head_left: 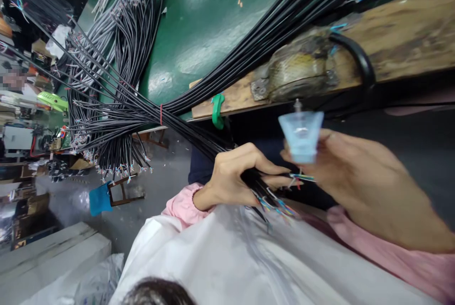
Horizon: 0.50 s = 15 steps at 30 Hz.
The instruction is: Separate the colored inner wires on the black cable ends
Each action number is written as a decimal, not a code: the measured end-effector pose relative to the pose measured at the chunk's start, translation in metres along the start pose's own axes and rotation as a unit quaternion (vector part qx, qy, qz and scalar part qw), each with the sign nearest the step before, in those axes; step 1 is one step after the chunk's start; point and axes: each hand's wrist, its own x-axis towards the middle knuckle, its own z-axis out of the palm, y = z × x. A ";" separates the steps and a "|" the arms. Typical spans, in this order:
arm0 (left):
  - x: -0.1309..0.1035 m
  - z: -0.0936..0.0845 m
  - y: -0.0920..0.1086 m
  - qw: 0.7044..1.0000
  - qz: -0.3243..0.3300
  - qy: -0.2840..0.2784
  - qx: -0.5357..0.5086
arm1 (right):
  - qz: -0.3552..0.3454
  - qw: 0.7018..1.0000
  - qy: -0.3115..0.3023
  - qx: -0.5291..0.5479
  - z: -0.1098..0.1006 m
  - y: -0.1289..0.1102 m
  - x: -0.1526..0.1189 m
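My left hand (236, 172) is closed around a bundle of black cables (254, 183), whose stripped ends spread into thin coloured wires (279, 205). One cable's coloured wires (302, 177) stick out from its fingertips toward my right hand (369, 182). That right hand is smeared by motion, its fingers partly hidden behind a light blue translucent plastic cup (301, 137). The cup lines up with a small metal shaft (297, 104) below a worn, tape-wrapped motor (298, 70). Whether the right fingers grip the cup or a wire cannot be made out.
The motor sits on a wooden board (408, 35) at the green table's (213, 11) edge, beside a green clip (217, 111). Black cable bundles (138, 35) and grey cables (99, 35) lie on the table. A blue-seated stool (100, 199) stands at left, near a white box (53, 262).
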 end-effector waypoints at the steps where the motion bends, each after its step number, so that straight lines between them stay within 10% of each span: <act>1: -0.001 -0.001 0.000 1.000 0.002 -0.001 -0.005 | 0.013 1.000 0.000 0.008 -0.001 0.001 -0.006; 15: -0.021 -0.016 0.008 0.995 -0.069 -0.042 0.054 | -0.050 0.993 0.061 -0.084 0.016 -0.004 -0.049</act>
